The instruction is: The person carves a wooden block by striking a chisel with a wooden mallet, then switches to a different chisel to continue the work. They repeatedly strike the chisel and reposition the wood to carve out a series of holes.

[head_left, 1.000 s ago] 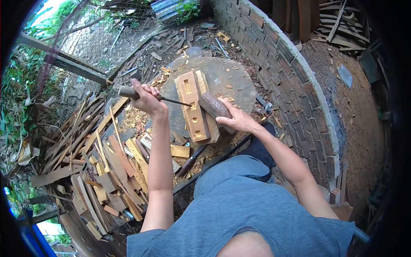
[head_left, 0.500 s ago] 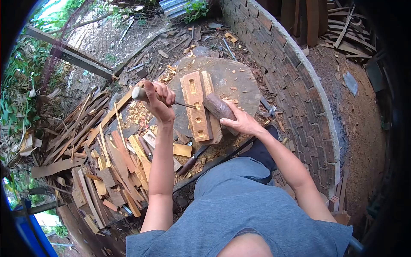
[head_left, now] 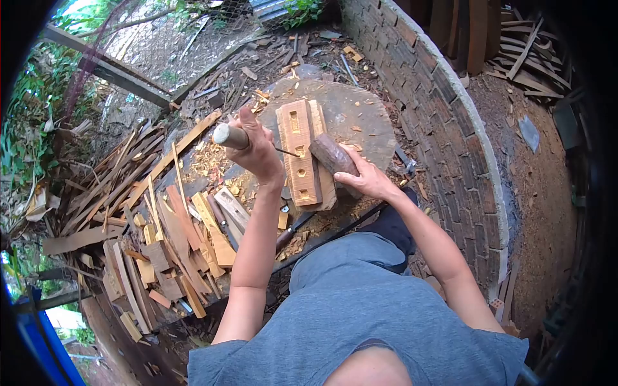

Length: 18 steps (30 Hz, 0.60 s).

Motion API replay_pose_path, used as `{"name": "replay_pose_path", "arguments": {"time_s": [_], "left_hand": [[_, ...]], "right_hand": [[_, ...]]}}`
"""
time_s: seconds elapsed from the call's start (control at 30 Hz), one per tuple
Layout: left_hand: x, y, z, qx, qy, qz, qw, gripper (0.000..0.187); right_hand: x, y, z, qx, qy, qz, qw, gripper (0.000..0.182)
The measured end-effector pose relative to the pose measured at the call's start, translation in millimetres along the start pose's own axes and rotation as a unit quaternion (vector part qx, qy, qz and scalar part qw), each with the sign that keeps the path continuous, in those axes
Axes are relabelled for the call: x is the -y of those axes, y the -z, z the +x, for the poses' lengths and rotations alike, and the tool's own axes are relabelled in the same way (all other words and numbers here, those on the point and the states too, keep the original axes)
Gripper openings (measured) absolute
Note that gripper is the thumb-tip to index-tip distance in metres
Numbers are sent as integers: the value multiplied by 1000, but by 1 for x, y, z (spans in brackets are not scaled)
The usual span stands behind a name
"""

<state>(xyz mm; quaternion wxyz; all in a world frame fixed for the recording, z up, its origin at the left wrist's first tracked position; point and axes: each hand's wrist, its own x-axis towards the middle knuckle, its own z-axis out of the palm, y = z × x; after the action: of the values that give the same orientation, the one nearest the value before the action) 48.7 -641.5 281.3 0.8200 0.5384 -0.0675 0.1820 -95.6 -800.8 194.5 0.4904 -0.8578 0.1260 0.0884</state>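
Note:
My left hand (head_left: 257,149) grips the wooden handle of a chisel (head_left: 232,136); its thin steel blade points right, with the tip at the middle mortise of a pale wooden block (head_left: 300,152). The block has several rectangular holes and lies lengthwise on a round stump (head_left: 360,122). My right hand (head_left: 367,180) holds a dark wooden mallet (head_left: 331,157), whose head rests just right of the block.
A heap of wood offcuts and slats (head_left: 161,225) covers the ground at left. A second tool with a dark handle (head_left: 286,233) lies below the stump. A curved brick wall (head_left: 444,122) runs along the right. Chips litter the stump's edge.
My left hand has moved right and a little down with the chisel, bringing the blade tip from beside the block onto it. The mallet hand has stayed almost in place.

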Motion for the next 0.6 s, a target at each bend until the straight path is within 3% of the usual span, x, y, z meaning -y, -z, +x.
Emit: {"name": "replay_pose_path", "arguments": {"time_s": [0.17,0.37,0.6], "left_hand": [[-3,9,-4,-40,18,-62,997,35],[-3,7,-13,-11,16,-92,996,38],[-4,4,-17,-10,-12,-29,999,37]], "right_hand": [[3,2,-1,8,-1,21,1000,80],[-2,-1,1,-4,12,0,1000,82],[2,1,-1,3,-4,13,1000,80]]}}
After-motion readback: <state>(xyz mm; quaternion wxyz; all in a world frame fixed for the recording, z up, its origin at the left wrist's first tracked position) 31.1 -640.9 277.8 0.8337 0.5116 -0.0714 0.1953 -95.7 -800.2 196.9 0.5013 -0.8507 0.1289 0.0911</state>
